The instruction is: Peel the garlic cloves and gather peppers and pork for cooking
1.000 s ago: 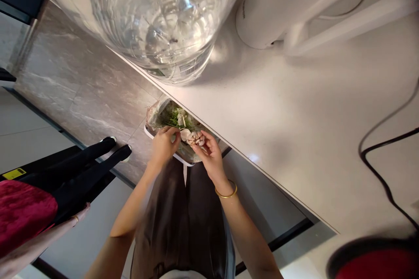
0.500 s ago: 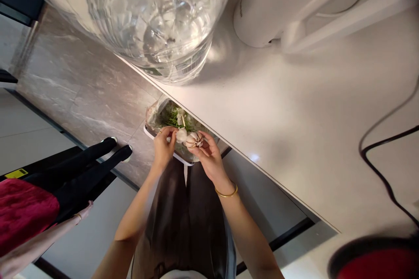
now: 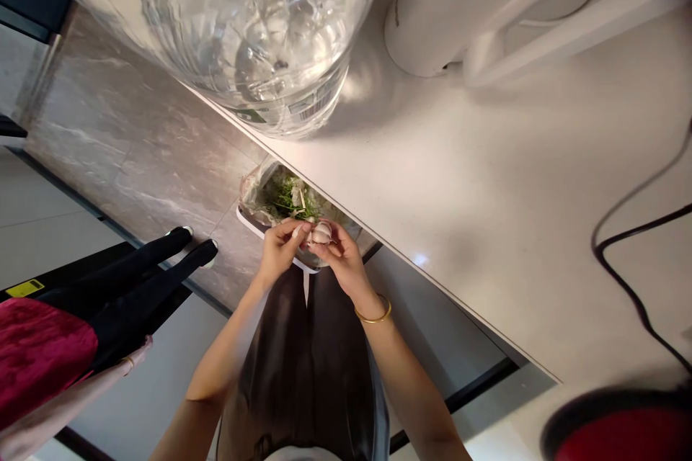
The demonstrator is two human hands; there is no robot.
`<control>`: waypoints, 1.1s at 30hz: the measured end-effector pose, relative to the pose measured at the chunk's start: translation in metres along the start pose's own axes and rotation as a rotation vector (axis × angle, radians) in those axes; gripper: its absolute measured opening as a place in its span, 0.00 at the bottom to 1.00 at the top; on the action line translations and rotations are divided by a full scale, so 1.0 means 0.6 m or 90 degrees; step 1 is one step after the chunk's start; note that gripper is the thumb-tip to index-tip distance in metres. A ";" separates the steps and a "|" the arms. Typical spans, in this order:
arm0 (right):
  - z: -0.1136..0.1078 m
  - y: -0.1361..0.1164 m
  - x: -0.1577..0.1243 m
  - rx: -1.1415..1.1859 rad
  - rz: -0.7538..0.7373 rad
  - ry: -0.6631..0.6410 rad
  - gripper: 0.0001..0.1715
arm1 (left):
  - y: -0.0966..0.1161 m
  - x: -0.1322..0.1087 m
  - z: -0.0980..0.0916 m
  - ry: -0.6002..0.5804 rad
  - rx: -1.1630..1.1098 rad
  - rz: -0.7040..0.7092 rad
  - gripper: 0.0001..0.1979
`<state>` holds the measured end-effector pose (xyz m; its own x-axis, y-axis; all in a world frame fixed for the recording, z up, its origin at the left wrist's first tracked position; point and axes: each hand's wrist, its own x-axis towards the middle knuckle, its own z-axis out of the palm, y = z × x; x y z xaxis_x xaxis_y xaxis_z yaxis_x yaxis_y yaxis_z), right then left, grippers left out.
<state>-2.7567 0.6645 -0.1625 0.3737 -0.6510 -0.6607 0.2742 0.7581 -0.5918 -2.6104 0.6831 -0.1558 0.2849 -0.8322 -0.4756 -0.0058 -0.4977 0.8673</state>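
A garlic bulb (image 3: 322, 233) with pale, pinkish cloves is held over a lined waste bin (image 3: 249, 220). My right hand (image 3: 346, 259) wraps its fingers and thumb around the bulb's right side. From the other side, the thumb and fingers of my left hand (image 3: 280, 248) are pinched together at the bulb's left edge, with a small pale bit showing by the thumb. The fingertips hide part of what the left hand grips. Inside the bin lie green plant scraps (image 3: 289, 194) and pale peelings.
A white counter (image 3: 459, 180) runs diagonally beside my hands, its edge overlapping the bin. On it stand a large clear water bottle (image 3: 270, 36), a white appliance (image 3: 432, 21) and a black cable (image 3: 621, 274). Another person's dark-clad legs (image 3: 145, 266) are at the left.
My left hand has moved right and closed in at the bulb. The loose white piece it held beside the bulb no longer shows there. The bulb has turned to show its cloves sideways.
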 end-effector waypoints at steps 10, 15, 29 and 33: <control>0.007 0.003 0.001 -0.020 -0.029 0.017 0.29 | -0.017 0.036 -0.036 -0.018 0.446 0.037 0.27; 0.009 0.007 0.016 -0.076 -0.079 0.067 0.23 | -0.017 0.029 -0.028 0.018 0.394 0.124 0.14; 0.022 -0.007 0.006 -0.126 -0.051 0.085 0.22 | 0.019 -0.029 -0.005 -0.101 0.291 0.135 0.18; 0.032 -0.025 0.002 -0.141 -0.092 0.111 0.24 | 0.019 -0.029 -0.007 -0.083 0.252 0.150 0.18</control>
<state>-2.7434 0.6530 -0.1453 0.1822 -0.7629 -0.6203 0.1062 0.6424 -0.7590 -2.6115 0.6932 -0.1371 0.1100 -0.9446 -0.3092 -0.4272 -0.3258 0.8434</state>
